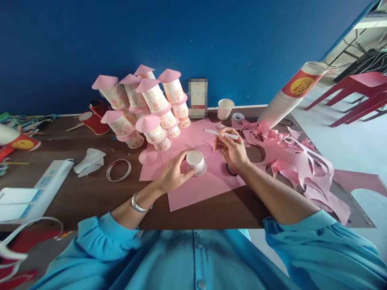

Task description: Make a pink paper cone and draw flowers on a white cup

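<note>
My left hand has its fingers and thumb round a white paper cup, which stands upside down on the pink paper. In my right hand is a white marker with red at its rear end; its tip points left, up and away from the cup. Beyond the cup stand several paper-cup towers with pink cone roofs and red and orange flower drawings. A pink paper disc lies left of the cup. Under my right wrist, scissors show only a dark handle loop.
Pink paper scraps spread at the right, near a leaning stack of paper cups. A single cup and a clear tape roll sit at the back. Left are another tape roll, crumpled white paper and a power strip.
</note>
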Demonstrator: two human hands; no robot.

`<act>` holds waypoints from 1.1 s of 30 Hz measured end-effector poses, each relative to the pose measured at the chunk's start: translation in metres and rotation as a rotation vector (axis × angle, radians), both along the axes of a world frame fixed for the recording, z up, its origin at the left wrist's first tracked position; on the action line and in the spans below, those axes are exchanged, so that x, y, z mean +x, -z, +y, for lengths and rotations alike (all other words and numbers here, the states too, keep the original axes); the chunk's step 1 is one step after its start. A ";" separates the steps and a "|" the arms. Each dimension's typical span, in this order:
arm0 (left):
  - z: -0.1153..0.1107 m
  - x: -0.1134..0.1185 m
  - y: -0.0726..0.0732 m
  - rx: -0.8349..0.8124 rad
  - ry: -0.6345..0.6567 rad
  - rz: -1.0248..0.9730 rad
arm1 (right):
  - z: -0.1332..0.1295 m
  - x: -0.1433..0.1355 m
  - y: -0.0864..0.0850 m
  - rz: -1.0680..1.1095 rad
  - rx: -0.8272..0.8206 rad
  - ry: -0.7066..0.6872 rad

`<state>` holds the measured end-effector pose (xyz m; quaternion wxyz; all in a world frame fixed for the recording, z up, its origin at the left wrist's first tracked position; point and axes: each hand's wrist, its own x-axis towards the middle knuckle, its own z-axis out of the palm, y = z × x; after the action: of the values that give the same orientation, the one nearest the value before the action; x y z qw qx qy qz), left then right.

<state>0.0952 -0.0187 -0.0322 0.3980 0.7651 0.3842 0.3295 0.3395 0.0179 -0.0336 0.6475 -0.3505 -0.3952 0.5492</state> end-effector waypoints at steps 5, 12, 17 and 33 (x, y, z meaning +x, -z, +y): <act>-0.002 0.012 -0.015 -0.535 -0.028 -0.520 | -0.009 -0.003 -0.005 -0.131 0.103 0.071; 0.005 0.040 -0.011 -0.694 -0.047 -0.759 | -0.024 -0.010 0.002 -0.860 0.746 0.140; 0.007 0.037 0.005 -0.622 0.110 -0.697 | -0.026 -0.013 0.008 -1.083 0.834 0.150; 0.003 0.029 0.014 -0.404 0.167 -0.449 | -0.035 -0.016 0.014 -1.073 0.723 0.274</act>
<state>0.1240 -0.0153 -0.0467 0.6423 0.6077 0.2804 0.3735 0.3233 -0.0168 -0.0473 0.5017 -0.3833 -0.7742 0.0436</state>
